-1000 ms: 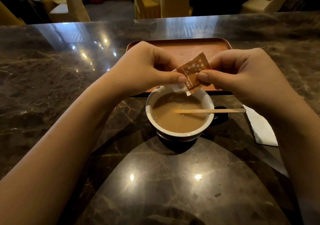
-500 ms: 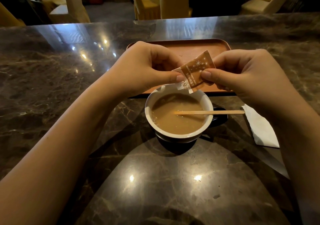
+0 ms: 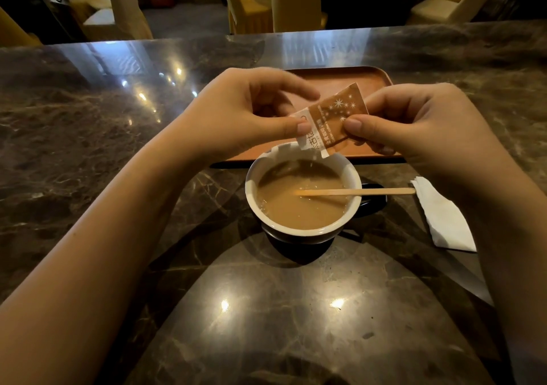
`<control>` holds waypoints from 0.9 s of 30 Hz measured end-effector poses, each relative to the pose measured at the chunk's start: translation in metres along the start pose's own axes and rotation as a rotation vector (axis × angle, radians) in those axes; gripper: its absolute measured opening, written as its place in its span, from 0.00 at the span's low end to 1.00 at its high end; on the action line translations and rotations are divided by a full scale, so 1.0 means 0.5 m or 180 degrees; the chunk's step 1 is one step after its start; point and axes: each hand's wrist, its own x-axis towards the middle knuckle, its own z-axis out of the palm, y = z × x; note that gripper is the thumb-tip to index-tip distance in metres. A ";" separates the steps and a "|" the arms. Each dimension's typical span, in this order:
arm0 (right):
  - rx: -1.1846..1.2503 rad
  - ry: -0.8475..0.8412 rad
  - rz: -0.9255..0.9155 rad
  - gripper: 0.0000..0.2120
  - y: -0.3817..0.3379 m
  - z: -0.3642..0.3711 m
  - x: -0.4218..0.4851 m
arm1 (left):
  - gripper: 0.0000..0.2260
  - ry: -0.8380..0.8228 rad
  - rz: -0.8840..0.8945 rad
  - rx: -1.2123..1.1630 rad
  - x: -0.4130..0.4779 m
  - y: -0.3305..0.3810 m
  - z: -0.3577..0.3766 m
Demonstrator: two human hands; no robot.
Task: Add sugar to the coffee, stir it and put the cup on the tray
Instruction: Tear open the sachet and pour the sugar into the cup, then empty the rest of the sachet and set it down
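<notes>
My left hand (image 3: 245,118) pinches the white torn end of the sugar packet (image 3: 330,119) between thumb and forefinger, and my right hand (image 3: 414,127) pinches its brown starred end the same way, so both are closed on the one sachet and it hangs tilted, open corner down, above the far rim of the cup (image 3: 302,230). I see a faint trickle of grains just under that corner, falling toward the coffee (image 3: 296,204), so I judge the sugar step to be under way rather than finished; how much remains inside the packet I cannot tell. The cup stands on the worktop (image 3: 266,310), near me and just in front of the tray (image 3: 349,80), not on it. A wooden stirrer (image 3: 361,191) lies across the right rim with one end dipped in the drink and the other sticking out to the right, and neither hand touches it, so I take the stirring as not yet begun. The dark handle of the cup shows under the stirrer on the right side. Beyond the cup, what I can see of the tray is bare, though my hands and the packet hide part of it. A folded white napkin (image 3: 444,219) lies on the worktop to the right of the cup, close to my right forearm. Left for me, then: empty the packet, set it down, stir, and lift the cup over onto the tray.
</notes>
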 end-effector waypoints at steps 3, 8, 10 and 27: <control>0.0487 -0.0094 0.0363 0.09 0.004 -0.008 0.002 | 0.24 -0.0175 0.0240 0.0136 -0.003 0.003 -0.010; 0.1126 -0.0200 0.0792 0.07 0.010 -0.015 0.007 | 0.16 -0.0297 0.0622 0.0559 -0.003 0.001 -0.016; 0.1261 -0.0266 0.0866 0.07 0.011 -0.015 0.007 | 0.11 -0.0113 0.0738 0.0670 -0.002 0.001 -0.008; -0.0855 0.0658 -0.0761 0.09 0.014 -0.006 0.008 | 0.03 0.0699 -0.0151 -0.0675 0.011 0.030 0.028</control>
